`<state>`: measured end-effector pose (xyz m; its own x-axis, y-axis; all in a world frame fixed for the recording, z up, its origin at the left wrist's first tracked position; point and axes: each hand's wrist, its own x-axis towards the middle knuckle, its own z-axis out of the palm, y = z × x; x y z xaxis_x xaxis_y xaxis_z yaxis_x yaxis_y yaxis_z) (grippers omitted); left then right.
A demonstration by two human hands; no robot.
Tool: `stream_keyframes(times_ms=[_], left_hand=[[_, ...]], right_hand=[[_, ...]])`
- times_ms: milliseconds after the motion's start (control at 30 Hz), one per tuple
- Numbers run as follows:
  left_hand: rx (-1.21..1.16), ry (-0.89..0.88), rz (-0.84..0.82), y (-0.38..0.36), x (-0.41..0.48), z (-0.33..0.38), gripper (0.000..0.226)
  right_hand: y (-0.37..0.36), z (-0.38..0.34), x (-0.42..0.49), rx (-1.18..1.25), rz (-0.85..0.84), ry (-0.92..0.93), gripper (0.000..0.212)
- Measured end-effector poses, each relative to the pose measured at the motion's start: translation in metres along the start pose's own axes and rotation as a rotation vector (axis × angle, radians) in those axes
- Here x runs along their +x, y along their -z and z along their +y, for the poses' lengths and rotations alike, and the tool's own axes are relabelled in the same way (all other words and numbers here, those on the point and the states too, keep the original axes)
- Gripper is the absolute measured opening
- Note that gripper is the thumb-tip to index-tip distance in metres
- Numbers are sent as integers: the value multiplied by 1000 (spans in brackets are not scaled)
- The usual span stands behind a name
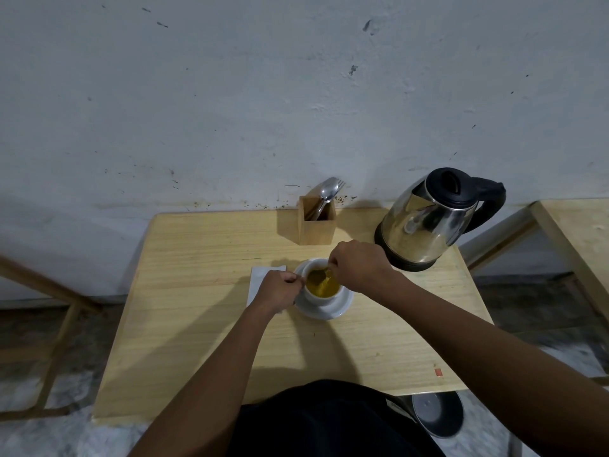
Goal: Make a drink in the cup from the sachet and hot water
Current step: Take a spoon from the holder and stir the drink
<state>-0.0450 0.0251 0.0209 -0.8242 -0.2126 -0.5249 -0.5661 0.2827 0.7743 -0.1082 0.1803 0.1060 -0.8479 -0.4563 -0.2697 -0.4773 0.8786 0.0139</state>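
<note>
A white cup (pixel 318 297) holding yellow-brown liquid stands on a white saucer (pixel 333 310) in the middle of the wooden table (pixel 197 324). My right hand (pixel 357 267) is over the cup's far rim and pinches a spoon (pixel 324 275) whose bowl dips into the liquid. My left hand (pixel 280 290) is at the cup's left side with fingers curled at the handle. A white napkin (pixel 260 278) lies under and left of that hand. No sachet is visible.
A steel kettle (pixel 428 222) with a black lid and handle stands at the back right. A wooden cutlery holder (pixel 316 222) with a spoon and fork is behind the cup. A round black kettle base (pixel 438 413) sits below the table's near right edge.
</note>
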Motion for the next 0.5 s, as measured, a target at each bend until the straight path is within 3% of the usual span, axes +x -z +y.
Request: stream_keyframes(times_ms=[233,500], left_hand=[[4,-5,3,1,-1,0,24],[7,-7,-16,3,-4,2,21]], right_hand=[[8,5,-18,-123,-16,-34,12],[-18,23,-53,159,104,-41,26]])
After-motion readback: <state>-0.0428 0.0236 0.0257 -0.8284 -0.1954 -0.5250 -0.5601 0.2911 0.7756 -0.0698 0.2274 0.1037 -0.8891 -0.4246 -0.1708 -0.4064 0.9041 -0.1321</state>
